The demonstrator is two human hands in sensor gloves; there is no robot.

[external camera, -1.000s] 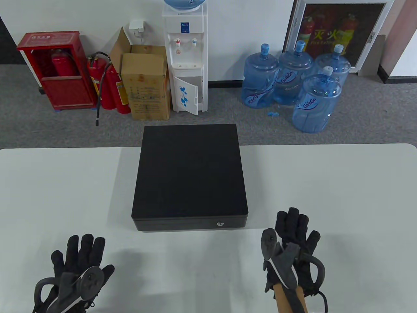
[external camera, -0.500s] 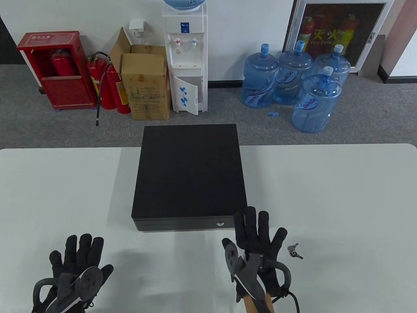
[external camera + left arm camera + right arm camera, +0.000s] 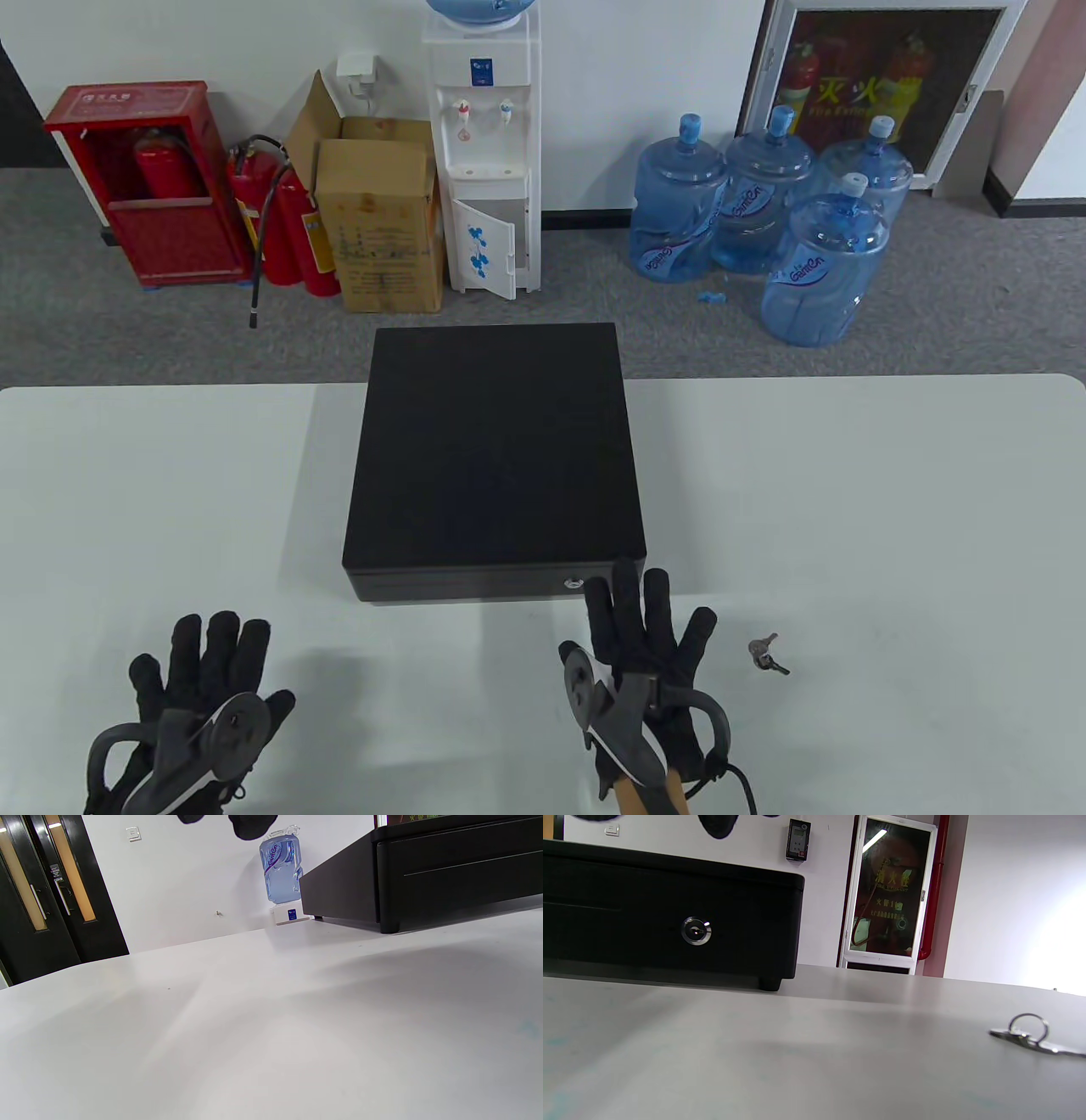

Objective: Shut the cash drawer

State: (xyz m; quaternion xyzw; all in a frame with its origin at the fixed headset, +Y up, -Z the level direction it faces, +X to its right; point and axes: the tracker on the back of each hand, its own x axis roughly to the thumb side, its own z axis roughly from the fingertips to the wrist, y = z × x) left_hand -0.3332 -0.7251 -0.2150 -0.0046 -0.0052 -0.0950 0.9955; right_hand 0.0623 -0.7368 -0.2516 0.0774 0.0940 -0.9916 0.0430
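Fingers: both hands flat and spread, gripping nothing; right hand [image 3: 649, 658] has its fingertips [image 3: 626, 570] at the cash drawer's front, contact unclear; left hand [image 3: 204, 679] well back.
Table view: cash drawer [image 3: 494, 458], black and boxy, mid-table [image 3: 848, 509], front flush, lock [image 3: 573, 582] right of centre; keys [image 3: 768, 654] beside the right hand.
Left wrist view: drawer's corner [image 3: 420, 870], seam line visible.
Right wrist view: round lock [image 3: 696, 930], keys [image 3: 1031, 1035] lying flat.

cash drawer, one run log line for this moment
cash drawer: closed | keys: on table, right of right hand | right hand: empty, near lock | left hand: flat, apart
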